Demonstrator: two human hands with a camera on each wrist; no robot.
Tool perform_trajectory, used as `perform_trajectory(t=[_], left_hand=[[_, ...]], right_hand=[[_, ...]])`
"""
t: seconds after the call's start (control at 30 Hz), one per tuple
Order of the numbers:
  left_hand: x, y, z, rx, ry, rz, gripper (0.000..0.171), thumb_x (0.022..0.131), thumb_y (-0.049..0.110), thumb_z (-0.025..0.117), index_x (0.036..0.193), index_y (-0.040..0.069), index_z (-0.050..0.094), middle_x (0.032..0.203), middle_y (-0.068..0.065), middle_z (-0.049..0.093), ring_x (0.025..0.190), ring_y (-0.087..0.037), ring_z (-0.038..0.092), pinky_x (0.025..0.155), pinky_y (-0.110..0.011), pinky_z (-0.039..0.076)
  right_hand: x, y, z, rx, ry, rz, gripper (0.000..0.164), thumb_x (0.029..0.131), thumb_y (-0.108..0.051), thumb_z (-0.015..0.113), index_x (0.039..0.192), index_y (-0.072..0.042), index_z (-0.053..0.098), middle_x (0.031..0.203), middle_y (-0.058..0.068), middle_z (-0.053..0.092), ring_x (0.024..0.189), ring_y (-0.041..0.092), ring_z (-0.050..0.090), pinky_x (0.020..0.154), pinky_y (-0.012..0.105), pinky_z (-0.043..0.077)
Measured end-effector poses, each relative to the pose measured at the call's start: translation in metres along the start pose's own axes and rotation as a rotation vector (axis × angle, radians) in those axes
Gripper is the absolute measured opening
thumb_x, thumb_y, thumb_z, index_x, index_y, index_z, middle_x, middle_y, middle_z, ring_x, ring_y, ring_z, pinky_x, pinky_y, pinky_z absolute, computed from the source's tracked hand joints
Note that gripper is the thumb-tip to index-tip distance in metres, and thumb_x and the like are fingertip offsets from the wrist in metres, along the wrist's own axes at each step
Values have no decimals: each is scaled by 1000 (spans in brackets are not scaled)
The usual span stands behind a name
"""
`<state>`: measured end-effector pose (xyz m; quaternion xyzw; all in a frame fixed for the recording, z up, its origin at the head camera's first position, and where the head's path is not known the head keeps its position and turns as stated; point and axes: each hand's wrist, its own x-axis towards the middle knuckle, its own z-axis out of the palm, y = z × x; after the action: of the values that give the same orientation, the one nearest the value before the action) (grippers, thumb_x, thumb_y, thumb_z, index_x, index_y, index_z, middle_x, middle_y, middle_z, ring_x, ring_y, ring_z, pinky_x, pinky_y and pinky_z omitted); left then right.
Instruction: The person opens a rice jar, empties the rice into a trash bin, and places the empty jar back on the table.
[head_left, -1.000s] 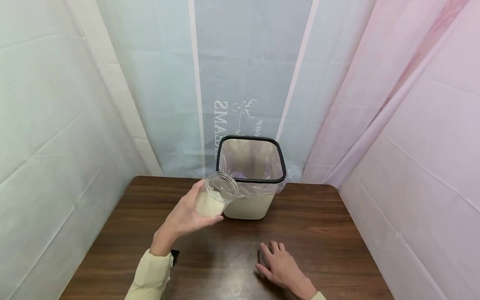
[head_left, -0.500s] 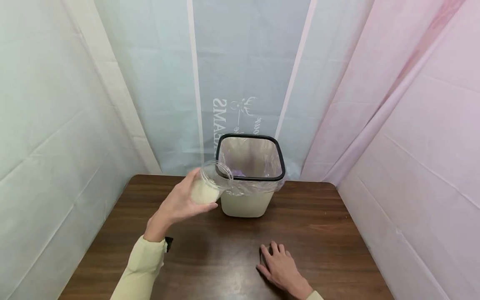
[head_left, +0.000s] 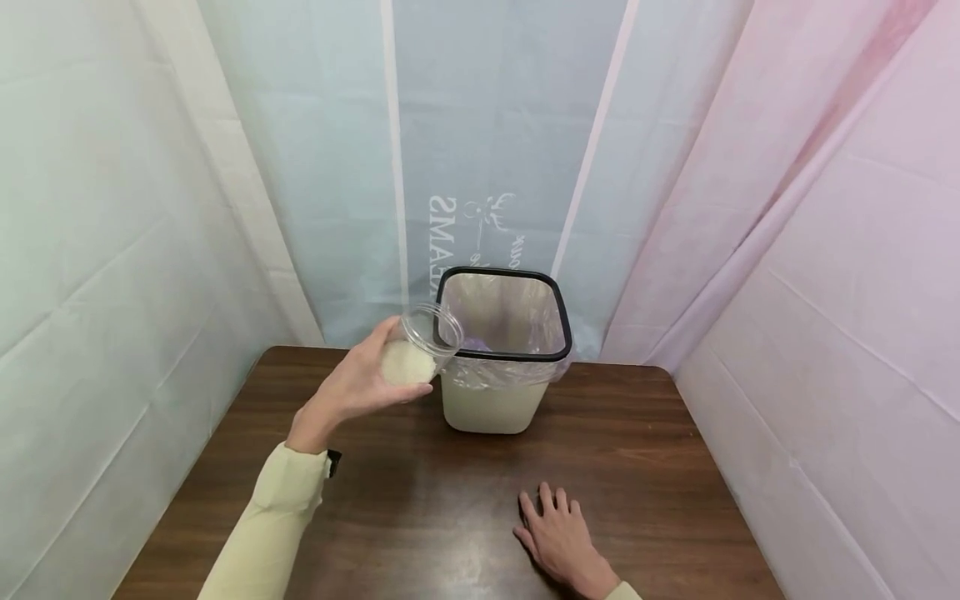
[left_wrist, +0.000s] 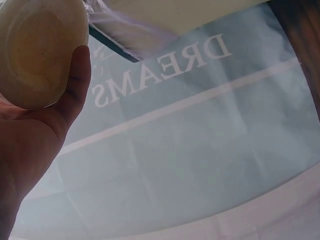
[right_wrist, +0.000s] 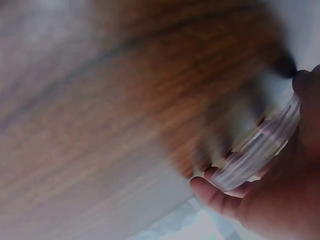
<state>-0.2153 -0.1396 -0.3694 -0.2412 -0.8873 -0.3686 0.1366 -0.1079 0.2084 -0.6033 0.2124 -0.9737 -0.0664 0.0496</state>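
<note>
Left-hand grip (left_wrist: 37, 142) held rounded container (left_wrist: 40, 52), base facing camera | clear liner (left_wrist: 132, 32) and dark rim (left_wrist: 114, 45) showed on cream bin (left_wrist: 200, 12) | curtain (left_wrist: 200, 155) bore mirrored "DREAMS" | brown worktop (left_wrist: 302, 42) filled upper-right corner

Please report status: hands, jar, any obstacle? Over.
Left hand gripping tilted clear jar, white granules inside. Right hand resting over clear lid. Bin rim at jar's mouth, contact unclear.

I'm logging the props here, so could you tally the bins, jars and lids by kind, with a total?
Lined trash bin: 1
Clear jar with white contents, in the left hand: 1
Clear lid, under the right hand: 1
Total: 3
</note>
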Motion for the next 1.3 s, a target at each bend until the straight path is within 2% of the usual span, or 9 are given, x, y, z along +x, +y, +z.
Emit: perform_trajectory(t=[0.13,0.4,0.6,0.73,0.87,1.13,1.3], left_hand=[[7,0,-2,20,-18,15,102,66,45,88,146,16,33,120,-7,60,92,-22,62,76,-36,52],[14,3,-8,36,7,71,103,65,45,88,148,14,34,127,-7,59,99,-23,62,86,-41,51],[27,6,-15,75,-6,145,102,66,40,89,147,10,35,124,-10,60,98,-23,62,82,-41,52],[34,8,-21,115,-25,133,102,65,40,89,145,6,35,122,-15,59,95,-27,61,79,-42,52],[42,8,-26,173,-41,136,102,66,44,87,145,8,35,119,-15,59,90,-27,60,73,-41,53],[59,11,-33,266,-59,249,101,66,44,87,144,5,35,123,-19,59,96,-29,60,74,-44,54],[65,13,-35,293,-100,221,101,67,46,87,144,6,35,122,-18,58,99,-30,60,79,-47,54]], right_hand=[[-3,-2,4,-9,-14,-7,54,98,-57,44,138,-22,53,131,20,54,110,39,54,77,52,48],[-5,2,3,-51,21,-33,54,98,-57,44,139,-23,52,132,18,52,111,38,54,79,51,48],[-6,3,1,-23,10,-36,55,98,-57,44,139,-22,53,131,18,53,110,38,54,77,51,47],[-4,5,-4,27,-19,-37,54,98,-57,44,139,-23,53,131,17,52,113,36,53,79,52,48],[-2,8,-10,121,-49,-23,51,99,-55,43,138,-23,53,132,16,52,117,36,51,83,53,48],[0,14,-16,242,-37,5,45,100,-47,48,134,-18,54,126,18,53,116,39,52,83,56,48],[2,19,-21,319,-92,13,44,100,-45,47,133,-17,56,125,19,55,113,40,52,80,57,48]])
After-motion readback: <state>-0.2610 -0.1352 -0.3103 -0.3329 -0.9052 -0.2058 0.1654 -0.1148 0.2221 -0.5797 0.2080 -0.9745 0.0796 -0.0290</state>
